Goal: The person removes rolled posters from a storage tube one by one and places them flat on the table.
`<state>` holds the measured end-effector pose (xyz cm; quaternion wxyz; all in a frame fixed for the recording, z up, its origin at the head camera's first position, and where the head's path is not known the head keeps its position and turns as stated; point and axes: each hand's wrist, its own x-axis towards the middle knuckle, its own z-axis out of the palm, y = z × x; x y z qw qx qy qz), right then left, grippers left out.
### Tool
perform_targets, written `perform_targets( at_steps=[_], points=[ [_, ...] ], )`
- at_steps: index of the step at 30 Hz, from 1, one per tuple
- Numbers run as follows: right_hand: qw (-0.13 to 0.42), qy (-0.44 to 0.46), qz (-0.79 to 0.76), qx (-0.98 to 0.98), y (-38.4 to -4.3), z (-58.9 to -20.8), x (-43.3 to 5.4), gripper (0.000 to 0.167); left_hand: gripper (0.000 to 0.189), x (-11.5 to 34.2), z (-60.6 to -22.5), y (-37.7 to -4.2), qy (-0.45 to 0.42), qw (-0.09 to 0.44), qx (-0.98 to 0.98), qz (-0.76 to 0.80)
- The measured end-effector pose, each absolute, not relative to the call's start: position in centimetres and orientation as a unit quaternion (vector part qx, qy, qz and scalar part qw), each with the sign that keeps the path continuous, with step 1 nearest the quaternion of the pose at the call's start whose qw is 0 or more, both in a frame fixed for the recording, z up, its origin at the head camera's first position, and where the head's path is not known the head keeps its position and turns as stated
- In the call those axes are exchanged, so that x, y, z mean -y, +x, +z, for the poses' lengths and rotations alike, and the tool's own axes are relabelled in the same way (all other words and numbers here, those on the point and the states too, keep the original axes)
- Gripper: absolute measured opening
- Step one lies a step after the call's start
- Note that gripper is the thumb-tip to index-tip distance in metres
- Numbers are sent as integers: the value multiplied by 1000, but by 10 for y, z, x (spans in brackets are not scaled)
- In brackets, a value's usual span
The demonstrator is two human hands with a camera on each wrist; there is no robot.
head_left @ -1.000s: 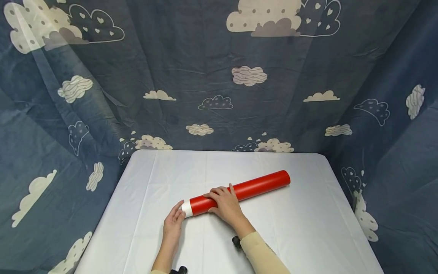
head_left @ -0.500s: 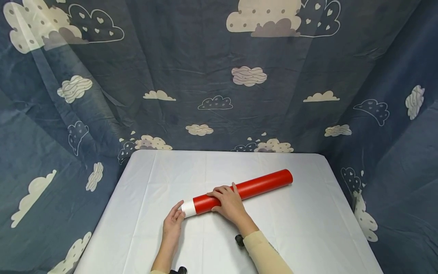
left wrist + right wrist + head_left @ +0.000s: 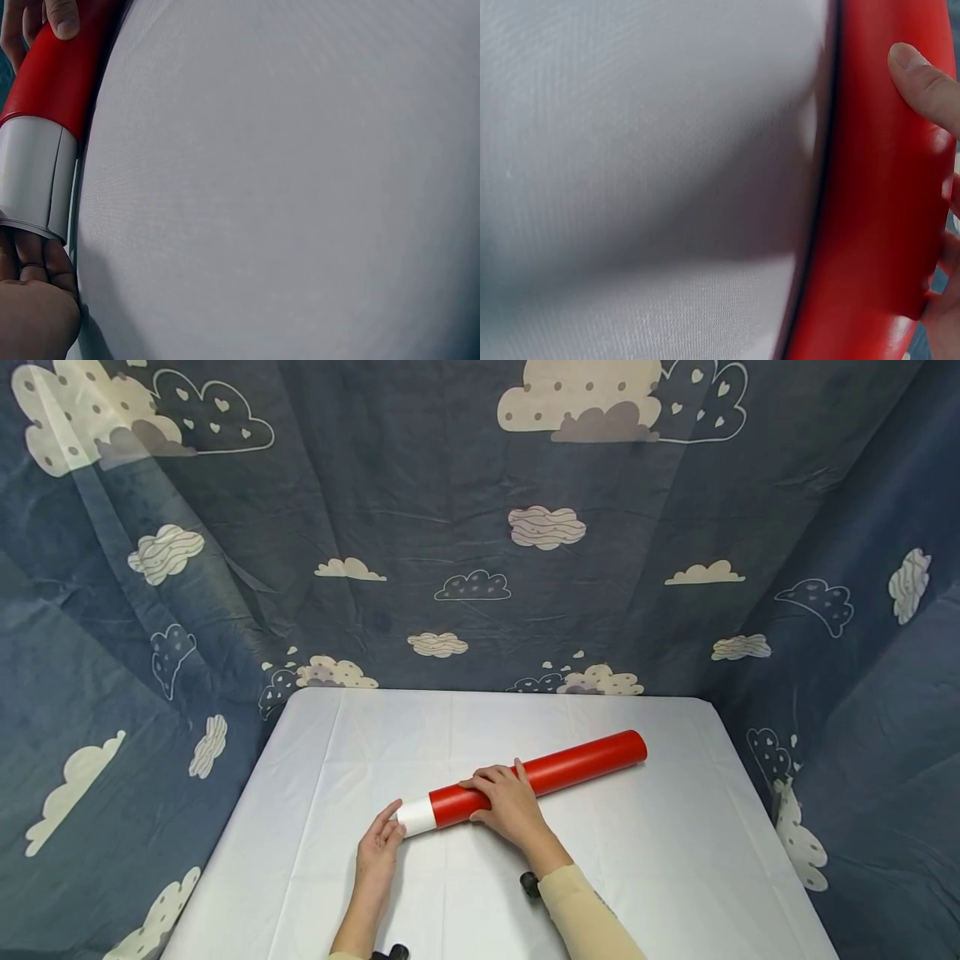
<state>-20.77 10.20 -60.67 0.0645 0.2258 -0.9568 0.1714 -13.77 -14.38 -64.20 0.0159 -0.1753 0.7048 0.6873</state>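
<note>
A long red tube (image 3: pixel 588 760) lies slantwise on the white table, its far end up to the right. From its left end a white inner tube (image 3: pixel 417 817) sticks out; in the left wrist view this white tube (image 3: pixel 30 176) shows a lengthwise seam and a rim. My left hand (image 3: pixel 377 853) holds the white end, with thumb and fingers at the rim. My right hand (image 3: pixel 510 807) grips the red tube from above, left of its middle. In the right wrist view the thumb (image 3: pixel 930 86) presses on the red surface, while the other fingers are partly hidden.
A white cloth covers the table (image 3: pixel 660 860). Dark blue curtains (image 3: pixel 360 510) with cloud prints hang behind the table and at both sides. Black wrist devices, such as the one by the right sleeve (image 3: pixel 531 885), sit under the forearms.
My right hand has moved up and to the right with the red tube, so more of the white tube shows. My left hand stays nearly still at the white end.
</note>
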Motion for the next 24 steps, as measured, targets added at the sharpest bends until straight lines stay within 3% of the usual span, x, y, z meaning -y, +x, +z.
perform_targets(
  at_steps=[24],
  points=[
    [39, 222, 168, 960, -213, -602, -111, 55, 47, 142, -638, -139, -177, 13, -709, 683]
  ],
)
